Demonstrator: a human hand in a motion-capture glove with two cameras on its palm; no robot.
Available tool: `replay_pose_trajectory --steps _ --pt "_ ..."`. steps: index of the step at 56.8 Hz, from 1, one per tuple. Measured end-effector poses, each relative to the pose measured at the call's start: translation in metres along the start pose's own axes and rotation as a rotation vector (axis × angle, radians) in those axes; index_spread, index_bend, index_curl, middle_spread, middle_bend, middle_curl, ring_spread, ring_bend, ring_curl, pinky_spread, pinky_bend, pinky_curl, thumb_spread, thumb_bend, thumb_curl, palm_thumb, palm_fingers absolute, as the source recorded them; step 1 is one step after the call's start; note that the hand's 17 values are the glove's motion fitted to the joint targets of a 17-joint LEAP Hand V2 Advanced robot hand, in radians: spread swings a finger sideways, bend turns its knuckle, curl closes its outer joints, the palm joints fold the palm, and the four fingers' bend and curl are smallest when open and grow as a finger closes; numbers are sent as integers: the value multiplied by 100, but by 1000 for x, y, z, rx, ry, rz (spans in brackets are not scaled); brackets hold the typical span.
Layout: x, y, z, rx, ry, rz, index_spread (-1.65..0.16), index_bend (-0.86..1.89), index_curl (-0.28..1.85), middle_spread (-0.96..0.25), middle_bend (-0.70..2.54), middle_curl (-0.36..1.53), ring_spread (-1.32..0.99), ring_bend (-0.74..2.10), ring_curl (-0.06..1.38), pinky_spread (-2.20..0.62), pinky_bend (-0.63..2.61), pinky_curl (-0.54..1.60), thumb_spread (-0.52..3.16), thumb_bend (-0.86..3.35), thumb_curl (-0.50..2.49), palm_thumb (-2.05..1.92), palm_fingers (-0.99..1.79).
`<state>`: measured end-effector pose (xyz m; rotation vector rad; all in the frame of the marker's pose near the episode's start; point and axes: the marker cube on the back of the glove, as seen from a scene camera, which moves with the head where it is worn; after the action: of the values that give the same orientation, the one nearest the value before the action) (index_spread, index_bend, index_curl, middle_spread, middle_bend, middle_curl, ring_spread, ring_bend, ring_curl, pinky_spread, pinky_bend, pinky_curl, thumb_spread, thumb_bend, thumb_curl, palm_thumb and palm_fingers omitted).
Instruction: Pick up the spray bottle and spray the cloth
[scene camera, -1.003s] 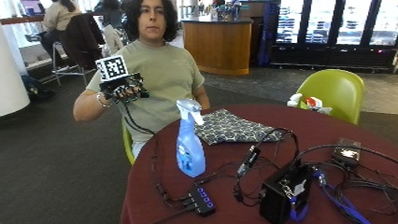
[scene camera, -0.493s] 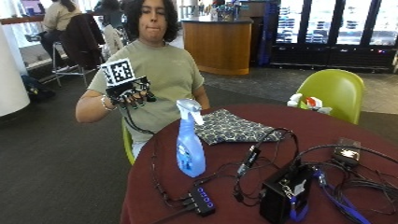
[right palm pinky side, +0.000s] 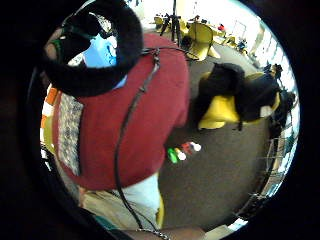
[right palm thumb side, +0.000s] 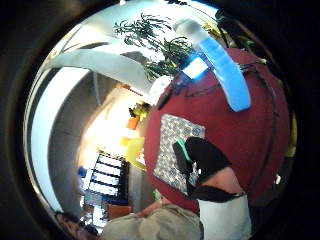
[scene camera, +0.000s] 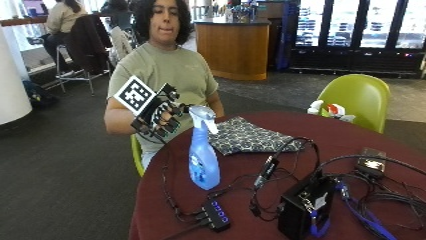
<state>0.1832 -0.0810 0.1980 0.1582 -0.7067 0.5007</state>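
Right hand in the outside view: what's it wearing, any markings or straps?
The right hand wears a black glove with chunky black segments along the fingers. The forearm above it is bare, below a short olive-green T-shirt sleeve. In the thumb side palm view, a gloved finger shows black with a thin green strip, ending at a white piece. The other hand is not in view.

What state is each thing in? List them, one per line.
spray bottle: upright on the table, not yet held.
cloth: folded, flat on the table behind the bottle.
right hand: raised beside the bottle's nozzle, fingers relaxed, holding nothing.
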Motion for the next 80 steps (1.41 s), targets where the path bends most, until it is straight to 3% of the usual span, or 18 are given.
replay_pose_trajectory --steps 7,15,21,31,43,51,58,61,66,73,80 --pt "5 -60 21 172 -245 160 -37 10 18 -1 23 36 -9 46 35 13 40 38 105 -1 35 61 50" --pt "14 -104 43 193 -490 207 -34 14 20 -2 27 38 -10 42 34 9 35 36 102 -1 37 68 53" --pt "20 -139 61 121 -595 319 -33 12 21 -3 28 38 -11 41 34 6 32 35 96 -3 37 71 54" --pt "24 -171 75 104 -612 334 -32 11 21 -7 33 39 -14 41 33 1 29 34 89 -3 37 69 61" --pt "21 -191 77 110 -578 344 -31 19 27 -15 32 40 -19 41 34 -9 25 34 88 -3 39 72 103" --pt "13 -187 60 228 -630 314 -29 17 33 -18 37 44 -20 53 40 -23 33 37 79 1 46 86 144" --pt "0 -173 26 259 -606 297 -28 20 38 -17 52 50 -18 63 45 -28 38 40 59 0 54 95 146" --pt "-12 -168 7 230 -593 248 -28 26 41 -18 56 52 -19 66 47 -29 37 40 52 -2 57 96 148" --pt "-39 -161 -31 134 -530 34 -27 31 45 -19 60 54 -19 69 48 -31 40 41 44 -2 60 97 146" --pt "-90 -145 -63 -157 -377 30 -27 35 49 -19 63 55 -19 72 49 -32 44 43 36 -3 65 97 143" --pt "-145 -108 -61 -371 -139 -79 -27 36 52 -19 65 56 -20 74 50 -32 45 43 33 -3 68 96 142"
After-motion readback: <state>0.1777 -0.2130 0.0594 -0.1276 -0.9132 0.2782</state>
